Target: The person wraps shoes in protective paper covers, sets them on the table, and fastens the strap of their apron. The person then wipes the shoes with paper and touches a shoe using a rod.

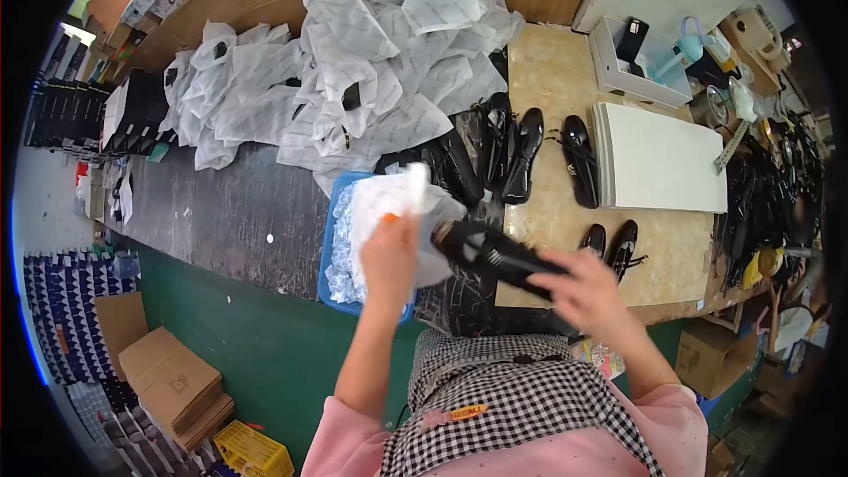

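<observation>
A black shoe (495, 256) is in my right hand (587, 293), fingers closed around one end of it; the shoe is tilted and slightly blurred. My left hand (389, 252) pinches a thin white sheet (375, 203), which looks like tissue paper and is smeared by motion. Something orange shows at the left fingertips. Below the sheet, a blue basket (326, 256) holds clear crumpled plastic pieces (343, 269). Other black shoes (526, 155) stand behind my right hand on the table, with another single shoe (579, 162) further right.
White printed bags (371, 62) are heaped at the back of the dark table (238, 221). To the right are a stack of white sheets (667, 159), a white bin (640, 84) with a phone and bottle, and many black shoes (768, 203). Flattened cartons (172, 375) and a yellow crate (252, 450) lie lower left.
</observation>
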The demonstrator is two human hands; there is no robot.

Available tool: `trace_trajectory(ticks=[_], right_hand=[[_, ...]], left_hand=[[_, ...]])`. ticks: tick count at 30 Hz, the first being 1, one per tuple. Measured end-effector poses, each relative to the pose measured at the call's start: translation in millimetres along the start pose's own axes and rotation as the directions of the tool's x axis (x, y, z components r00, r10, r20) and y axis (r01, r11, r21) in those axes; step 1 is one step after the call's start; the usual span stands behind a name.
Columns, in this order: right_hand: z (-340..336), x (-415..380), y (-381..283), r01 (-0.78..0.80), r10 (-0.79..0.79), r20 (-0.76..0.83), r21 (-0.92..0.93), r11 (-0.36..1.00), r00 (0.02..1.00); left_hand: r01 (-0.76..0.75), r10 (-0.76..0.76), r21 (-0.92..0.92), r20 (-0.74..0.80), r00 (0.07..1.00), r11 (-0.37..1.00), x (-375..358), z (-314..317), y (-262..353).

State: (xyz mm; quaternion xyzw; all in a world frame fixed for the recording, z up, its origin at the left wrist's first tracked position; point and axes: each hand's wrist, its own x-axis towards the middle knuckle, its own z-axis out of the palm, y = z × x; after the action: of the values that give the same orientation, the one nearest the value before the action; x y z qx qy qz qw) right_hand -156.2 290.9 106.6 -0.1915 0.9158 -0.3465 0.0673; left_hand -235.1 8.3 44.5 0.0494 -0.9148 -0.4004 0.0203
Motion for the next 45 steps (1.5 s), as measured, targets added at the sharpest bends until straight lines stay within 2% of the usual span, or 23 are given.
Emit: trace_trajectory(ticks=[1, 2, 3, 4, 5, 8, 10, 12, 14, 16, 18, 20, 22, 27, 30, 34, 39, 40, 41, 42, 43, 44, 45], right_hand=[[17, 4, -8, -0.03, 0.033, -0.022, 0.124, 0.992, 0.999], [42, 11, -6, -0.058, 0.07, -0.041, 0.247, 0.967, 0.997], [78, 19, 10, -0.194, 0.222, 0.017, 0.554, 0.81, 0.975], [117, 26, 28, -0.517, 0.467, 0.333, 0.781, 0.349, 0.819], [128, 54, 11, -0.285, 0.611, 0.415, 0.91, -0.303, 0.674], [128, 144, -6, -0.059, 0.318, 0.087, 0.994, -0.097, 0.944], [101, 196, -45, 0.234, 0.181, -0.233, 0.972, 0.017, 0.956], [121, 179, -55, 0.056, -0.072, -0.034, 0.941, 0.334, 0.997], [115, 147, -54, -0.196, -0.023, 0.263, 0.771, 0.606, 0.965], [111, 123, -13, -0.261, 0.221, 0.138, 0.54, 0.8, 0.965], [128, 96, 81, -0.406, 0.503, -0.003, 0.585, 0.702, 0.864], [147, 87, 161, -0.46, 0.457, -0.493, 0.124, 0.879, 0.74], [197, 95, 209, -0.637, 0.478, -0.574, -0.101, 0.764, 0.665], [95, 67, 162, -0.319, 0.571, -0.066, 0.774, 0.547, 0.818], [-12, 25, 78, -0.195, 0.124, 0.244, 0.289, 0.937, 0.962], [53, 81, 29, -0.384, 0.047, 0.623, 0.42, 0.822, 0.781], [168, 253, -114, -0.092, -0.283, 0.123, 0.988, 0.123, 0.951], [158, 292, -147, -0.289, -0.417, 0.425, 0.89, 0.352, 0.803], [178, 296, -188, 0.309, -0.198, -0.256, 0.897, 0.317, 0.946], [188, 287, -203, 0.247, -0.2, -0.209, 0.95, 0.193, 0.957], [177, 262, -199, 0.433, -0.38, -0.275, 0.79, 0.433, 0.883], [167, 243, -191, 0.121, -0.468, 0.188, 0.824, 0.554, 0.864], [178, 221, -177, 0.04, -0.352, 0.215, 0.804, 0.594, 0.911]], left_hand=[[0.203, -0.189, -0.223, 0.083, 0.979, 0.954, -17, 5, 12], [-0.415, 0.342, 0.222, 0.301, 0.89, 0.882, -34, 4, 8], [-0.51, 0.473, 0.147, 0.228, 0.851, 0.847, -56, 11, 25], [-0.447, 0.43, 0.035, 0.213, 0.877, 0.894, -74, 7, 44], [-0.438, 0.431, 0.013, 0.156, 0.889, 0.899, -75, -4, 50], [-0.395, 0.399, 0.093, -0.022, 0.917, 0.914, -58, -59, 39], [-0.093, 0.137, 0.162, -0.289, 0.947, 0.982, -37, -92, 22], [-0.104, 0.132, 0.112, -0.289, 0.948, 0.988, -26, -92, 14], [-0.176, 0.163, -0.045, -0.208, 0.964, 0.983, -29, -62, 3], [-0.121, 0.113, -0.163, -0.055, 0.992, 0.979, -33, -38, -4], [-0.07, 0.059, -0.175, -0.066, 0.996, 0.982, -26, -41, -11], [-0.008, -0.009, -0.181, -0.092, 0.996, 0.984, -26, -38, -8], [-0.055, 0.055, -0.074, 0.005, 0.998, 0.996, -20, -29, 5], [-0.241, 0.247, 0.15, -0.02, 0.969, 0.959, 1, -3, -1], [-0.212, 0.213, 0.243, 0.025, 0.977, 0.946, 13, 2, -12], [-0.334, 0.326, 0.085, 0.092, 0.941, 0.939, -64, -13, 22], [-0.119, 0.19, 0.17, -0.499, 0.846, 0.978, -70, -114, -20], [-0.006, 0.126, 0.201, -0.59, 0.798, 0.98, -66, -143, -22], [0.031, 0.039, 0.086, -0.707, 0.706, 0.996, -60, -167, -26], [0.051, -0.062, -0.04, -0.792, 0.607, 0.998, -53, -178, -30], [0.035, -0.066, -0.057, -0.77, 0.635, 0.998, -49, -174, -36], [0.021, -0.107, -0.127, -0.718, 0.687, 0.992, -46, -166, -45], [0.016, -0.147, -0.199, -0.664, 0.733, 0.98, -45, -155, -55]])
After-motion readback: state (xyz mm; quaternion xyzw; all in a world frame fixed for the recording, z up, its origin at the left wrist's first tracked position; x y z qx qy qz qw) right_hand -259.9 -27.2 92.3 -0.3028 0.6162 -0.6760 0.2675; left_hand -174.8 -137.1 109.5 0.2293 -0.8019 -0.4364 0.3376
